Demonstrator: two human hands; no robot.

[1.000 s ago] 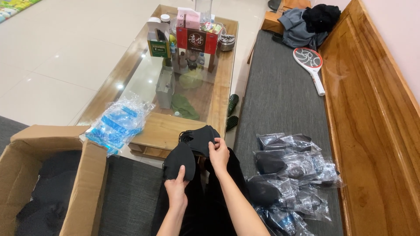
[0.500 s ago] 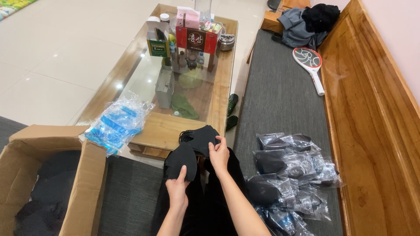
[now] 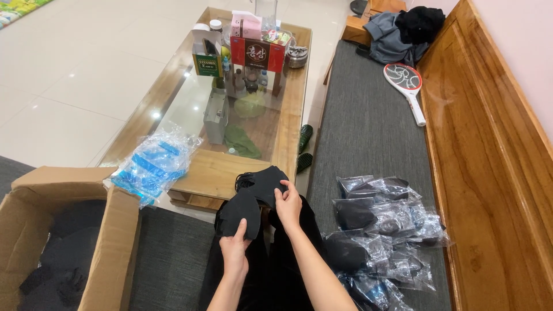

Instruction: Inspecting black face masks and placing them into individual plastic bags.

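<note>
I hold black fabric face masks (image 3: 253,196) over my lap. My left hand (image 3: 235,249) grips the lower mask from below, thumb on its front. My right hand (image 3: 288,205) pinches the edge of the upper mask (image 3: 266,179), which overlaps the lower one. On the grey bench cushion to my right lies a pile of black masks sealed in clear plastic bags (image 3: 383,230). An open cardboard box (image 3: 109,242) at my left holds more loose black masks.
A glass-topped wooden coffee table (image 3: 288,144) stands ahead with boxes, bottles and a stack of blue-tinted plastic bags (image 3: 154,164) on its near corner. A racket-shaped bug zapper (image 3: 405,80) and folded clothes (image 3: 403,31) lie farther along the bench; wooden backrest (image 3: 489,144) at right.
Both hands have shifted slightly on the masks, the right hand sliding along the upper mask's edge. Nothing else has moved.
</note>
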